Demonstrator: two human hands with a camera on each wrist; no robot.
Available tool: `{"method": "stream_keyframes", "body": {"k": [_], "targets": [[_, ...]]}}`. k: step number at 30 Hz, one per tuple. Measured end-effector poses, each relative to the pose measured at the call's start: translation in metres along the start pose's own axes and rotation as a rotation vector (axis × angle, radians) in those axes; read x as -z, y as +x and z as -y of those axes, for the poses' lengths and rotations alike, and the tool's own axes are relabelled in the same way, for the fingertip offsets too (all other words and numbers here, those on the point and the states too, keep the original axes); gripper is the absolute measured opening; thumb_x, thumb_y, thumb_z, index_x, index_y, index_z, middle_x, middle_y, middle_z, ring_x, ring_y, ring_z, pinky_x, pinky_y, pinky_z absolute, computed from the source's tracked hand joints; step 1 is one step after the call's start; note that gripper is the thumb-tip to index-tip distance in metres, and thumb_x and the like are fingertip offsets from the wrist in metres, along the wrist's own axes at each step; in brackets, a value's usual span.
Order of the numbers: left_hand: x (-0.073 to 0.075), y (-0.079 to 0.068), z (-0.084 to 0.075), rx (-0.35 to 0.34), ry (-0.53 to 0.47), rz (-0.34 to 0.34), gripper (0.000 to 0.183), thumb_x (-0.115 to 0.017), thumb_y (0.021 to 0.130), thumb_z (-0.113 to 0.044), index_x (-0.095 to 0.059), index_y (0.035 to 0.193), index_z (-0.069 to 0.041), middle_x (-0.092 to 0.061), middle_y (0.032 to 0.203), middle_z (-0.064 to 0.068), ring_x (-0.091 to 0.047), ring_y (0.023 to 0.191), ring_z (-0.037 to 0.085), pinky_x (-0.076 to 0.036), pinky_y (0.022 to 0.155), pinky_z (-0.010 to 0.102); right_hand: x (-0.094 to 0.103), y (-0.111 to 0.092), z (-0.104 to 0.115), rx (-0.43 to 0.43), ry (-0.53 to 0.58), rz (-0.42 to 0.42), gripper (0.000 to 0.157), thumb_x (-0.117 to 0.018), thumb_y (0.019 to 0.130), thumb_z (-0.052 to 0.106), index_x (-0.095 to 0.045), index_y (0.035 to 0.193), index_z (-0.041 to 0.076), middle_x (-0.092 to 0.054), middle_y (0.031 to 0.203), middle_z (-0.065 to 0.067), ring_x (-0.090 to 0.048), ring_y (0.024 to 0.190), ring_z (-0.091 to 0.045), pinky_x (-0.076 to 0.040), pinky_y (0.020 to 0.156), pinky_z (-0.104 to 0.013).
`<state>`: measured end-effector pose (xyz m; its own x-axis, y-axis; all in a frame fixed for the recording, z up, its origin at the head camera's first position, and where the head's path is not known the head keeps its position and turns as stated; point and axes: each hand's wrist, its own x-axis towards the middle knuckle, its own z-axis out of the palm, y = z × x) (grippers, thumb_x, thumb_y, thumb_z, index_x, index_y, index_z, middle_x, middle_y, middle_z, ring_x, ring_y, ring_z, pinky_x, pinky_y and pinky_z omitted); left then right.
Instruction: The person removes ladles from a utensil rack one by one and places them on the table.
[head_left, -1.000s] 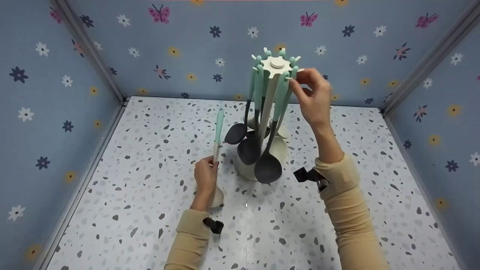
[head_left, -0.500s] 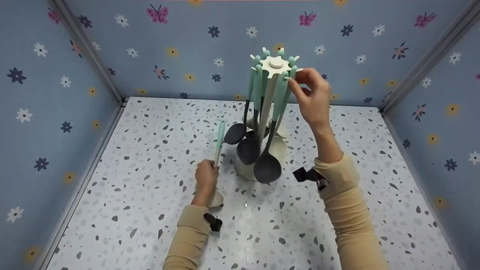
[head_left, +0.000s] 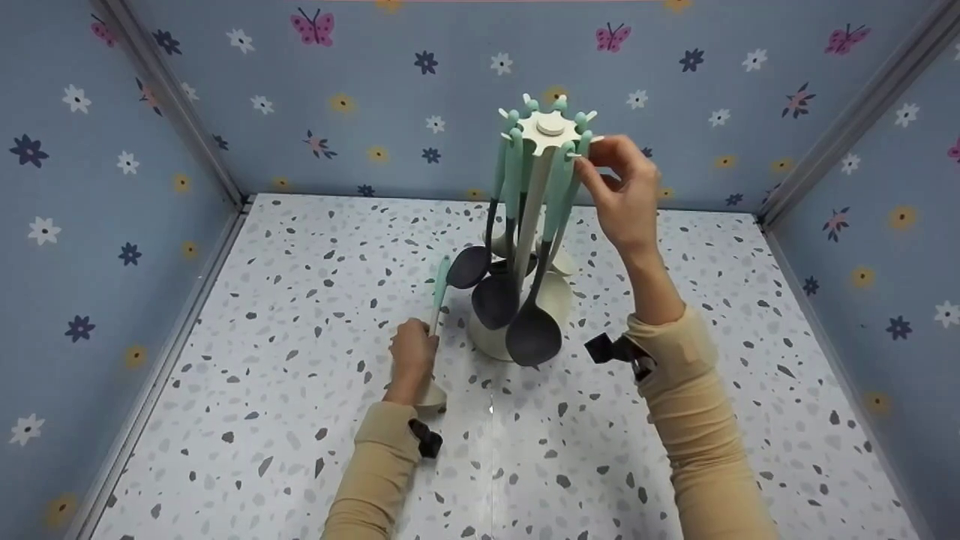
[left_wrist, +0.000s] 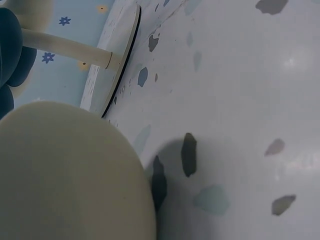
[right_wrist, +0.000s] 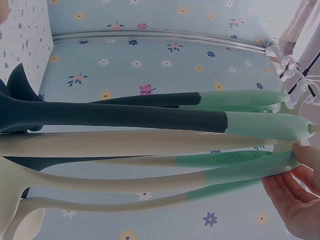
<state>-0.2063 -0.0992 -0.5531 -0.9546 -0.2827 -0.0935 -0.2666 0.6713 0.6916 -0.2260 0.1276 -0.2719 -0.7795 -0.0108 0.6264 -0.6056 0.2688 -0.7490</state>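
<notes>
My left hand (head_left: 412, 352) holds a cream cooking spoon (head_left: 434, 319) by its shaft, left of the utensil rack. Its mint handle end (head_left: 442, 274) points away from me, and its rounded cream head (left_wrist: 75, 170) shows close up in the left wrist view. With thumb and fingers, my right hand (head_left: 628, 193) pinches the mint top of a cream-shafted utensil (right_wrist: 250, 167) at the rack's hook. The cream rack (head_left: 550, 126) stands upright with several utensils hanging round it. Dark ladles (head_left: 534, 336) hang at its front; cream heads hang at the right and back.
The rack's round cream base (head_left: 491, 341) rests on a speckled white table (head_left: 300, 285). Blue patterned panels (head_left: 375, 97) enclose the back and both sides. Metal frame strips (head_left: 184, 112) run along the corners.
The handle end of the spoon in my left hand has moved toward me and looks shorter in the head view. My right hand keeps its grip at the rack top.
</notes>
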Motion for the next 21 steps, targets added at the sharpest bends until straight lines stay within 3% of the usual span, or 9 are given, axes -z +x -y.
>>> {"method": "stream_keyframes", "body": {"k": [9, 16, 21], "targets": [[0.002, 0.003, -0.001, -0.001, 0.051, 0.029, 0.008, -0.059, 0.081, -0.004, -0.057, 0.086, 0.003, -0.057, 0.075, 0.013, -0.057, 0.069, 0.027, -0.042, 0.075, 0.048, -0.001, 0.000, 0.000, -0.001, 0.007, 0.002, 0.014, -0.059, 0.083, 0.001, -0.057, 0.094, -0.008, -0.059, 0.088, -0.012, -0.058, 0.082, -0.019, -0.050, 0.075, -0.030], [0.000, 0.003, -0.002, 0.026, 0.071, 0.038, 0.007, -0.058, 0.082, -0.005, -0.056, 0.084, 0.001, -0.054, 0.074, 0.011, -0.055, 0.066, 0.026, -0.043, 0.070, 0.041, 0.000, 0.001, -0.003, -0.009, 0.022, -0.003, 0.013, -0.059, 0.083, 0.000, -0.057, 0.093, -0.007, -0.059, 0.088, -0.011, -0.058, 0.082, -0.019, -0.050, 0.074, -0.029], [0.000, 0.002, -0.002, 0.002, 0.084, 0.028, 0.008, -0.059, 0.081, -0.006, -0.056, 0.080, 0.001, -0.054, 0.068, 0.010, -0.054, 0.060, 0.024, -0.045, 0.066, 0.041, 0.001, 0.003, -0.016, 0.015, 0.032, -0.002, 0.013, -0.060, 0.083, 0.002, -0.058, 0.093, -0.006, -0.059, 0.087, -0.010, -0.058, 0.081, -0.018, -0.050, 0.073, -0.029]]}}
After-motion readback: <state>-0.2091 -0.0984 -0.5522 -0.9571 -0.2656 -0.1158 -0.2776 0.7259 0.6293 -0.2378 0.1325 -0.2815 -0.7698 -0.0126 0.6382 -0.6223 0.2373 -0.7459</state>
